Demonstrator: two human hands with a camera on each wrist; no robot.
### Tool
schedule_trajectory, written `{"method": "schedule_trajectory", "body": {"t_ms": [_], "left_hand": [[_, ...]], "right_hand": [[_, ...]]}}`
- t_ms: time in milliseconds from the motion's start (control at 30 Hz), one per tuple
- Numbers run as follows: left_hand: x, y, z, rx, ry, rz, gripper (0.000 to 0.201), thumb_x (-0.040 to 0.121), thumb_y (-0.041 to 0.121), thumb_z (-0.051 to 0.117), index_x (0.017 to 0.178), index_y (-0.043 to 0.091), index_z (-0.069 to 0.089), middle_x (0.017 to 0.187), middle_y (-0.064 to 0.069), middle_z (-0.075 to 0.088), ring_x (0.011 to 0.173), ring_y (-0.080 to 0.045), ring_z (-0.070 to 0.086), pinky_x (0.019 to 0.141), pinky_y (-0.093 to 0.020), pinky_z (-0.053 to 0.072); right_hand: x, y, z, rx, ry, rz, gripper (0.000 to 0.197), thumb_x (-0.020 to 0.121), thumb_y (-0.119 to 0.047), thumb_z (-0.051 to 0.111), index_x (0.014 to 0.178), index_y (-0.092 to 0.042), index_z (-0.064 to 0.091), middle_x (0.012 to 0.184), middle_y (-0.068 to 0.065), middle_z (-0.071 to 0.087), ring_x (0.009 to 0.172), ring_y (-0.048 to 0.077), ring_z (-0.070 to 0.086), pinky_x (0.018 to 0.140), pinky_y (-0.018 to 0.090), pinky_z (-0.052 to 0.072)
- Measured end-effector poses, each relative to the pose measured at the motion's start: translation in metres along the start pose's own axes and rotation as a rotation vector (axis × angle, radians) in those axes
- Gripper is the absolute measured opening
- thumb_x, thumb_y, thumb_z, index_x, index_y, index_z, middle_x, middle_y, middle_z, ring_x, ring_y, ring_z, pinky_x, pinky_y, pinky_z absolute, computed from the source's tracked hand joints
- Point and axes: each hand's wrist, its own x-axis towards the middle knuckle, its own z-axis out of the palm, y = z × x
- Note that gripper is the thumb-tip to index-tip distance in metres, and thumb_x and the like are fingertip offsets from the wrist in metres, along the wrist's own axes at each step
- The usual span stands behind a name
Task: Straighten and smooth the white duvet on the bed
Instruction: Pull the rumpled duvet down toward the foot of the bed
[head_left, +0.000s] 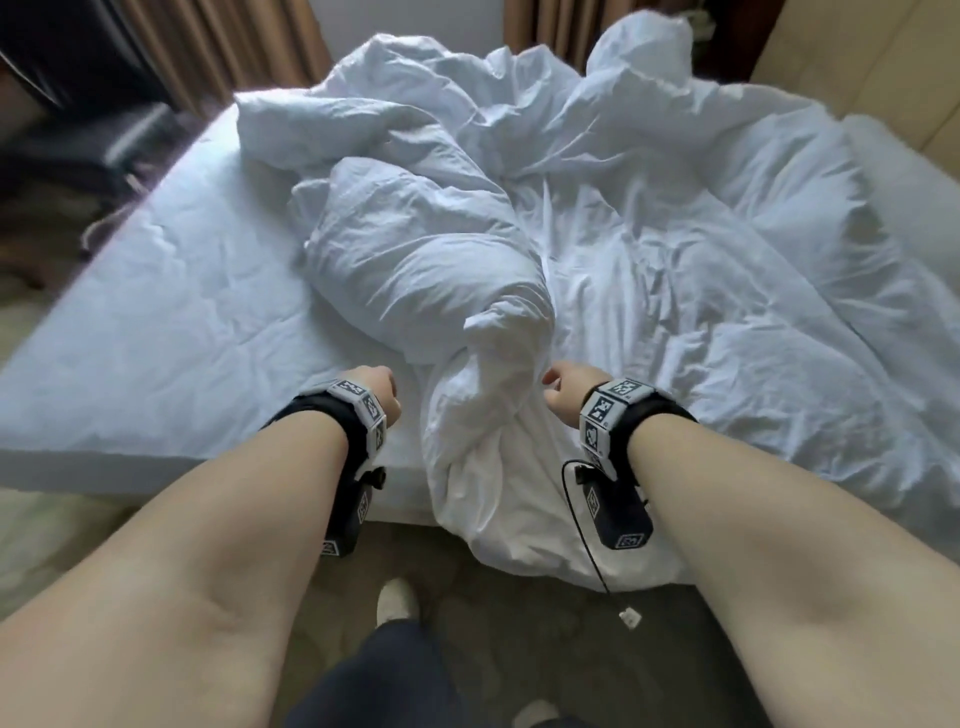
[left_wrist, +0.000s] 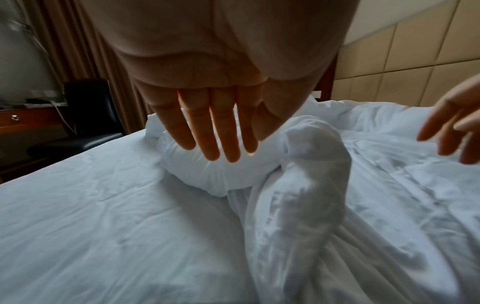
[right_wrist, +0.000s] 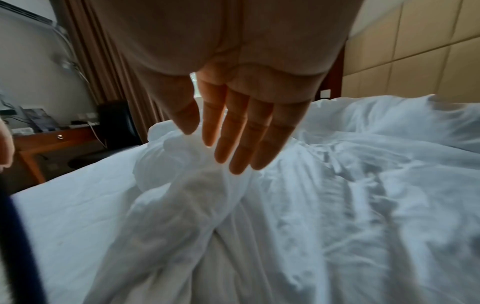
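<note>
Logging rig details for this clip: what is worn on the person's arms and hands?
Both forearms are bare, no sleeves or gloves. The left hand and right hand each have a black wrist strap with white black-patterned marker blocks and a black camera unit beneath; a thin black cable dangles from the right.

A raised duvet (head_left: 498, 374) ridge stands between the left hand (head_left: 382, 392) and right hand (head_left: 566, 389). Flat bare sheet (head_left: 171, 322) lies open leftward; bunched folds crowd ahead.
</note>
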Motion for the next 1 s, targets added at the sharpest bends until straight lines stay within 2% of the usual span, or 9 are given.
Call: {"method": "schedule_trajectory", "body": {"t_ms": [133, 267, 333, 433, 567, 633, 767, 833, 1000], "left_hand": [[0.042, -0.019, -0.002, -0.034, 0.015, -0.034, 0.043, 0.09, 0.031, 0.052, 0.131, 0.018, 0.05, 0.132, -0.008, 0.056, 0.121, -0.03, 0.054, 0.103, -0.038, 0.043], [0.102, -0.013, -0.003, -0.019, -0.024, 0.031, 0.057, 0.09, 0.039, 0.055, 0.14, 0.017, 0.037, 0.142, -0.009, 0.043, 0.129, -0.031, 0.044, 0.106, -0.04, 0.04], [0.139, -0.003, -0.001, -0.023, -0.041, 0.126, 0.074, 0.088, 0.042, 0.059, 0.148, 0.02, 0.022, 0.151, -0.006, 0.028, 0.136, -0.029, 0.034, 0.112, -0.04, 0.034], [0.191, 0.017, -0.001, 0.056, -0.055, 0.301, 0.096, 0.083, 0.05, 0.062, 0.152, 0.016, 0.004, 0.156, -0.008, 0.011, 0.144, -0.026, 0.019, 0.118, -0.034, 0.02], [0.24, 0.041, -0.01, 0.126, -0.011, 0.375, 0.103, 0.08, 0.053, 0.062, 0.151, 0.015, -0.002, 0.154, -0.011, 0.007, 0.139, -0.031, 0.021, 0.116, -0.034, 0.02], [0.253, 0.049, -0.012, 0.071, -0.018, 0.354, 0.1, 0.084, 0.043, 0.061, 0.151, 0.019, -0.008, 0.156, -0.01, 0.001, 0.141, -0.032, 0.017, 0.116, -0.036, 0.018], [0.264, 0.053, -0.016, -0.003, -0.057, 0.415, 0.069, 0.09, 0.018, 0.053, 0.147, 0.018, 0.014, 0.146, -0.016, 0.026, 0.13, -0.037, 0.035, 0.106, -0.043, 0.032], [0.268, 0.044, -0.017, 0.031, -0.091, 0.495, 0.05, 0.091, 0.013, 0.047, 0.138, 0.012, 0.03, 0.137, -0.019, 0.04, 0.124, -0.04, 0.044, 0.099, -0.045, 0.039], [0.26, -0.003, -0.042, 0.175, -0.057, 0.569, 0.042, 0.09, 0.01, 0.042, 0.132, 0.013, 0.041, 0.129, -0.017, 0.054, 0.117, -0.038, 0.053, 0.094, -0.043, 0.044]], "right_hand": [[0.037, -0.031, 0.007, 0.083, 0.051, 0.058, 0.06, 0.091, -0.034, 0.057, 0.141, -0.011, 0.035, 0.137, 0.014, 0.048, 0.125, 0.03, 0.05, 0.103, 0.035, 0.04], [0.088, -0.047, 0.034, 0.145, -0.1, 0.309, 0.095, 0.085, -0.053, 0.058, 0.149, -0.008, 0.004, 0.144, 0.019, 0.041, 0.132, 0.034, 0.043, 0.11, 0.04, 0.034], [0.113, -0.054, 0.047, 0.167, -0.152, 0.389, 0.103, 0.083, -0.06, 0.057, 0.151, -0.005, 0.002, 0.148, 0.02, 0.036, 0.136, 0.034, 0.038, 0.114, 0.038, 0.03], [0.146, -0.067, 0.059, 0.209, -0.214, 0.468, 0.085, 0.088, -0.063, 0.045, 0.147, -0.003, 0.029, 0.15, 0.018, 0.036, 0.136, 0.03, 0.039, 0.111, 0.032, 0.029], [0.177, -0.075, 0.057, 0.285, -0.263, 0.63, 0.056, 0.102, -0.035, 0.035, 0.149, -0.009, 0.02, 0.153, 0.004, 0.026, 0.142, 0.019, 0.025, 0.114, 0.022, 0.015], [0.182, -0.07, 0.058, 0.289, -0.239, 0.69, 0.044, 0.103, -0.026, 0.031, 0.143, -0.007, 0.031, 0.145, 0.003, 0.035, 0.137, 0.021, 0.033, 0.11, 0.022, 0.021], [0.168, -0.07, 0.058, 0.306, -0.157, 0.761, 0.029, 0.098, -0.02, 0.039, 0.121, -0.008, 0.053, 0.128, 0.015, 0.051, 0.105, 0.026, 0.049, 0.099, 0.035, 0.037], [0.167, -0.066, 0.067, 0.321, -0.106, 0.724, 0.033, 0.095, -0.018, 0.043, 0.126, -0.011, 0.051, 0.131, 0.013, 0.055, 0.112, 0.028, 0.055, 0.101, 0.036, 0.042], [0.122, -0.095, 0.075, 0.428, -0.013, 0.684, 0.046, 0.094, -0.012, 0.048, 0.139, -0.011, 0.042, 0.137, 0.014, 0.05, 0.126, 0.029, 0.049, 0.104, 0.035, 0.04]]}}
